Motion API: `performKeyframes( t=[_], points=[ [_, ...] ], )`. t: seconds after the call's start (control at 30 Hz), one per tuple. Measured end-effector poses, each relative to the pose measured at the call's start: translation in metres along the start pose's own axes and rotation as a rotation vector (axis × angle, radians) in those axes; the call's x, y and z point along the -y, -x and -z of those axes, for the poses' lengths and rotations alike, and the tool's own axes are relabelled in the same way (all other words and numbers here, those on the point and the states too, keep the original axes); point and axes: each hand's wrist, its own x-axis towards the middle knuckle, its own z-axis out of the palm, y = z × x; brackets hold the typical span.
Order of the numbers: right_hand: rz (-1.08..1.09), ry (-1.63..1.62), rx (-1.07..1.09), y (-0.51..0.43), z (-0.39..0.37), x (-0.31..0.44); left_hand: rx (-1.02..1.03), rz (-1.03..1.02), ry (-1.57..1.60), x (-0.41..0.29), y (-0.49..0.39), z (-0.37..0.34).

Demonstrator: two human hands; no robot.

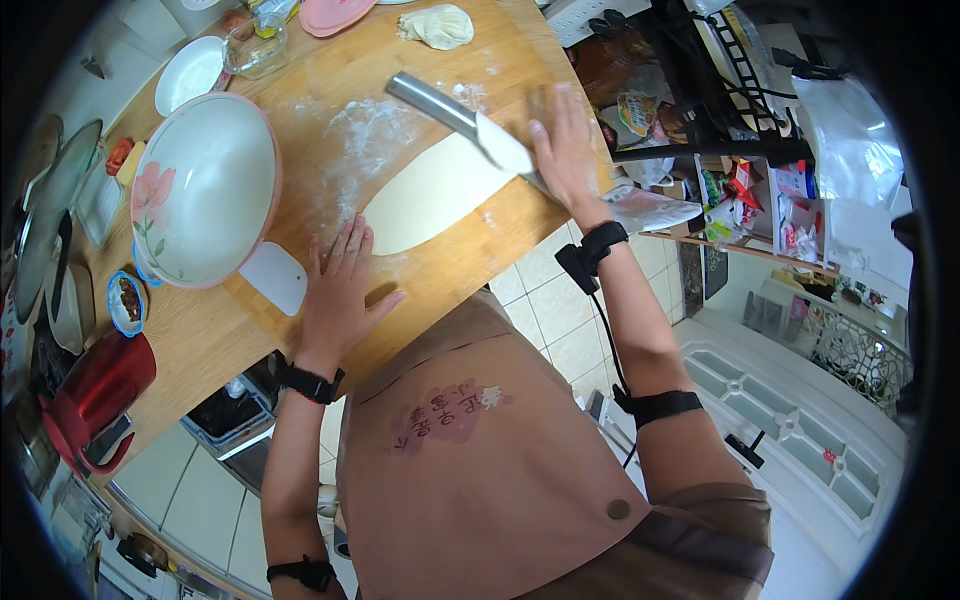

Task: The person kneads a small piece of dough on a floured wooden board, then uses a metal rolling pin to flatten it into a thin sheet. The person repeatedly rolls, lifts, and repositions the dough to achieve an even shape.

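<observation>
A long, flat oval sheet of dough (427, 199) lies on the floured wooden board (300, 161). One end of the sheet is wrapped around a metal rolling pin (435, 101), which lies slantwise over it. My left hand (341, 289) rests palm down on the board, fingertips at the dough's near left end, holding nothing. By the pin's right end is my right hand (562, 142), flat with its fingers extended and slightly blurred; whether it touches the pin cannot be told. A lump of dough (439, 27) sits at the board's far side.
Left of the board stand a large flowered bowl (206, 191), a white scraper (276, 277), a white plate (187, 75) and a glass container (256, 49). A small blue-rimmed bowl (127, 304) and a red kettle (105, 397) are nearer the counter's edge. Shelves stand at right.
</observation>
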Motion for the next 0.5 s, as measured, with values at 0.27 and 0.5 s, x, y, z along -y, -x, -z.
performKeyframes(
  t=[0.27,0.5],
  points=[
    [-0.082,0.111,-0.076,0.001,-0.014,-0.029,0.091,0.019,-0.014,-0.002,-0.001,0.004],
    [0.096,0.066,-0.043,-0.012,-0.01,-0.053,0.113,0.051,-0.042,-0.006,0.006,0.01]
  ],
)
